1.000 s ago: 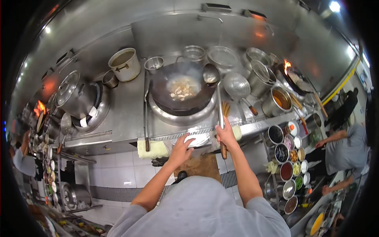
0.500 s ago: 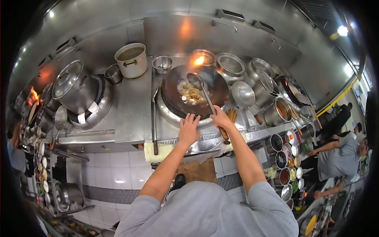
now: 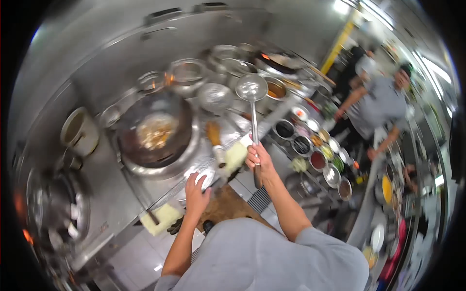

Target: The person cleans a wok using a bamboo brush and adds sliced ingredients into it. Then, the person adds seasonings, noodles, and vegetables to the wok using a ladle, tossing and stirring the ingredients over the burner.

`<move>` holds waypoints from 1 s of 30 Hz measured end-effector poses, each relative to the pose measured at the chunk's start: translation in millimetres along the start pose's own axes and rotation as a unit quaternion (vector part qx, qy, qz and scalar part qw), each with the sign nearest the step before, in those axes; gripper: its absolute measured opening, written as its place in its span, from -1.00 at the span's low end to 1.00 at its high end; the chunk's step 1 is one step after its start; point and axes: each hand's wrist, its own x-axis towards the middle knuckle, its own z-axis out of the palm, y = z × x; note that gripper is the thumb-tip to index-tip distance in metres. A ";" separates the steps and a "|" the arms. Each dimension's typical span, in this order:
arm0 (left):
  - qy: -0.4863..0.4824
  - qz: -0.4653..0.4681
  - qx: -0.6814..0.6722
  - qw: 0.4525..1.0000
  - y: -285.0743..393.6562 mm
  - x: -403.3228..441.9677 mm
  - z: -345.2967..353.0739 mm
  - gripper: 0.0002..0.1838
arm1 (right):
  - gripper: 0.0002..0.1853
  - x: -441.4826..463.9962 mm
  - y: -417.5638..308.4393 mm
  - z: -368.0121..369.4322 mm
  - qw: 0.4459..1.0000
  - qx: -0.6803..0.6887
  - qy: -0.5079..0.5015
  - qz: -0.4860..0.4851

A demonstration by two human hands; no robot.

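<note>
Lifted out of the wok (image 3: 133, 114) since the earlier frame, the ladle (image 3: 253, 112) has swung to the right, and the view has turned that way too. Hard, glossy steel makes up the broad table (image 3: 104, 184). On it sits the wok, dark, round and deep, ringed by brighter metal. Off the table's front edge, to the right, cluster round tubs (image 3: 309, 161) with dark, red and green contents. The ladle stands between wok and tubs, its long axis running away from the person: a shiny, rounded bowl beyond the right grip (image 3: 258, 157), a wooden handle end below. Tubs lie to the bowl's right, nearer the right arm than the left. That right grip is wrapped around the shaft; the left grip (image 3: 197, 195) is spread by the table's front edge, nothing seen in it, contact unclear. Near the ladle lies a tan, stiff-looking brush (image 3: 213, 133). Smallest are the pale and golden-brown pieces of food (image 3: 156, 132) in the wok.
</note>
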 end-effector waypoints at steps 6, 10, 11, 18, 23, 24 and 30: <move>-0.181 0.001 -0.157 0.971 44.2 -38.2 63.1 -0.60 | -0.79 -86.3 -65.5 -102.0 0.971 -0.028 0.212 -0.106; -0.208 -0.043 -0.179 0.961 59.5 -33.0 76.9 -0.66 | -0.70 -129.6 -86.4 -172.0 0.896 -0.226 0.362 -0.120; -0.211 -0.043 -0.173 0.961 65.7 -31.4 78.5 -0.66 | -0.70 -140.1 -90.2 -185.3 0.898 -0.219 0.363 -0.119; -0.276 -0.064 -0.149 0.947 86.8 -36.4 107.9 -0.69 | -0.26 -177.7 -90.8 -246.6 0.792 -0.410 0.448 -0.070; -0.285 -0.083 -0.137 0.945 101.0 -44.2 117.8 -0.68 | -0.27 -190.3 -82.1 -265.4 0.782 -0.441 0.436 -0.060; -0.291 -0.089 -0.138 0.943 102.4 -46.3 120.1 -0.67 | -0.27 -191.6 -80.3 -268.6 0.786 -0.438 0.433 -0.058; -0.305 -0.094 -0.095 0.943 121.8 -55.1 123.3 -0.66 | -0.26 -190.3 -86.0 -266.3 0.850 -0.333 0.404 -0.059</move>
